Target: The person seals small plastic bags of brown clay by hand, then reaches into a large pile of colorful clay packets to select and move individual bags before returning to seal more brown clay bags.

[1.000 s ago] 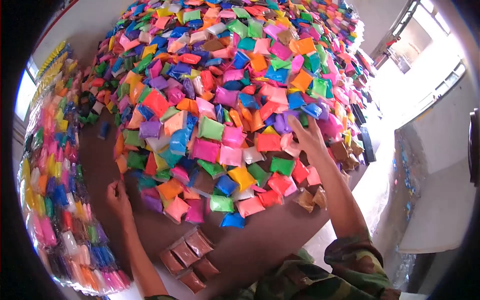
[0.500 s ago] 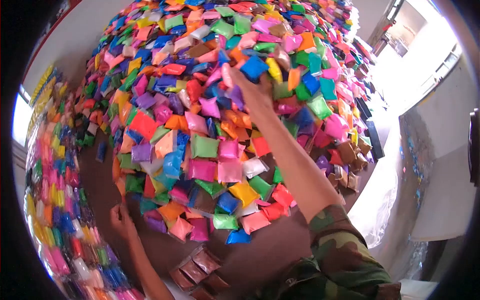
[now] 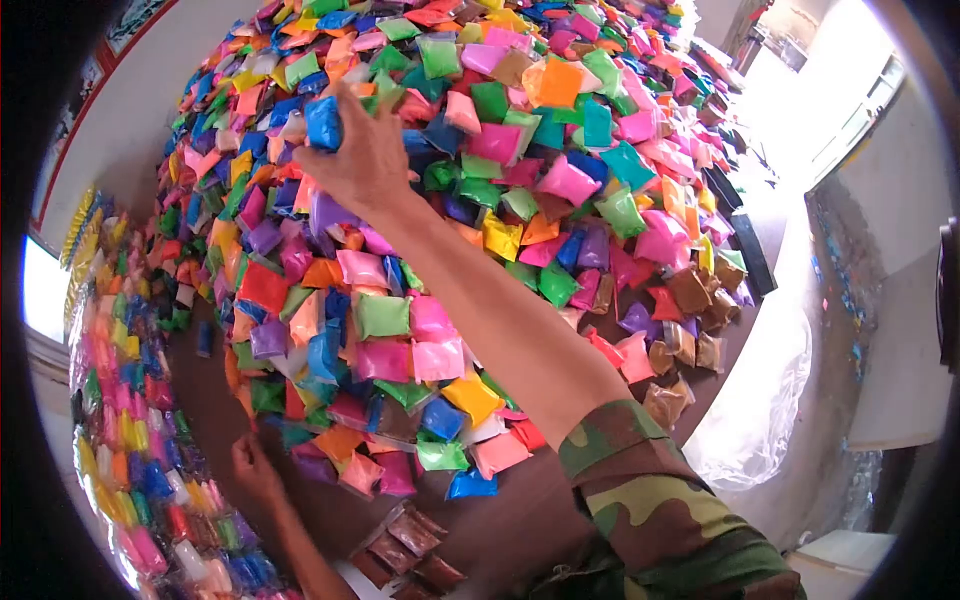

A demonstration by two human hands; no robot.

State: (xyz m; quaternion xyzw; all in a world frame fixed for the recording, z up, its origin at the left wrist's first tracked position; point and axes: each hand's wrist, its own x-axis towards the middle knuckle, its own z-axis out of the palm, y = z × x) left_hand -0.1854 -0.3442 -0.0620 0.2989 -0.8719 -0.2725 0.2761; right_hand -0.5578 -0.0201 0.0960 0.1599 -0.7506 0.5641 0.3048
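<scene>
A large heap of small coloured packets (image 3: 384, 316) covers the brown table (image 3: 520, 520). My right hand (image 3: 362, 155) reaches over the upper left of the heap, thumb and fingers closed round a blue packet (image 3: 323, 123). Low on the left, beside the heap's edge, my left hand (image 3: 254, 465) is held close to the table with its fingers curled; what it holds, if anything, is too small to tell. Several brown packets (image 3: 402, 541) lie together near the front edge, apart from the heap.
Clear bags of coloured packets (image 3: 150, 440) stand along the left side. Clear plastic sheeting (image 3: 765, 420) hangs at the right of the table, by a black strip (image 3: 752, 262) at its edge. A white surface (image 3: 845, 552) is at the lower right.
My right hand has moved left across the heap and now grips a blue packet. Packets at the heap's middle and right have shifted. My left hand stays low on the left.
</scene>
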